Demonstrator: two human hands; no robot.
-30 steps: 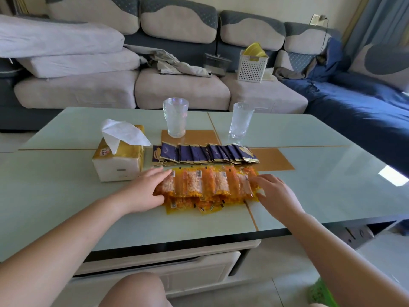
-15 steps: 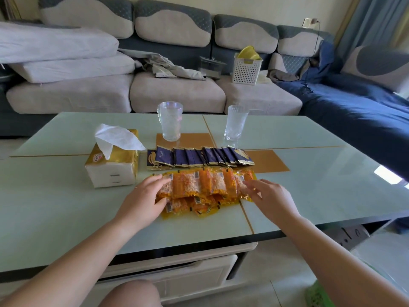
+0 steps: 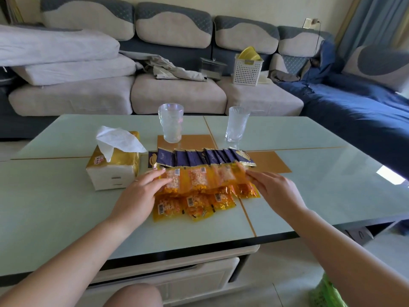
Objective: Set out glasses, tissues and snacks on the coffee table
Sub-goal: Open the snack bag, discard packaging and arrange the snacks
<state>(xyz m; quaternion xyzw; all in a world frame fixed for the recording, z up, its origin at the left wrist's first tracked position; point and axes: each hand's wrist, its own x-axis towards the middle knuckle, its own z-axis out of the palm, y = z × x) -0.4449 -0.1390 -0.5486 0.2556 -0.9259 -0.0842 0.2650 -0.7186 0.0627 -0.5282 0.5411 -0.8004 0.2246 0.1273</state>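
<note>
Orange snack packets [image 3: 200, 181] between hands, left hand [image 3: 137, 196], right hand [image 3: 276, 191] gripping ends.

Bright daylight — glare right, warped edges

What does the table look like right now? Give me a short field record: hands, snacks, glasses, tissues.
left hand: left hand holds the left end of the upper row of orange snack packets
right hand: right hand holds the right end of the same row
lower orange packets: second row lies flat, nearer the table edge
purple packets: overlapping row behind the orange ones
glasses: two upright, left glass and right glass, behind the snacks
tissues: tissue pack left of the snacks, one sheet sticking up
surface: coffee table
</note>
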